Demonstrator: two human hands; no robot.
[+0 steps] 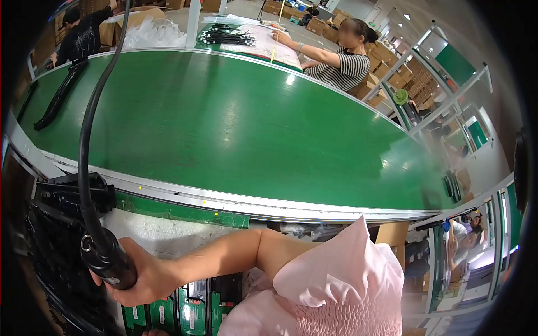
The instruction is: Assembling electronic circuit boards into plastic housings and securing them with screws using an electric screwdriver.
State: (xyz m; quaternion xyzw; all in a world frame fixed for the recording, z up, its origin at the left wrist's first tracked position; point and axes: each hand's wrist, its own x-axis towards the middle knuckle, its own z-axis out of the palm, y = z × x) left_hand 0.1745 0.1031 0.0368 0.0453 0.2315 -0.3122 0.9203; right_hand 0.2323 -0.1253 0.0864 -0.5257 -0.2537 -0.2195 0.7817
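My right hand [143, 274] is closed round the black body of a power screwdriver [106, 260], held at the lower left. From its top, beside a metal hanging ring, a thick black cable [85, 151] runs upward. Its tip is hidden below the hand. Under my right forearm lie several green circuit boards [193, 313] in a row, with dark strips between them. Only a sliver of my left hand [154, 332] shows at the lower edge, next to the boards; its fingers are mostly out of sight.
Black moulded parts [56, 252] are heaped at left. Beyond the work surface [162, 224] runs a green conveyor belt [241, 123] with a metal rail [168, 190]; long black parts [61, 95] lie on it. Across it, a person in a striped shirt [342, 67] works near a cable bundle [227, 36].
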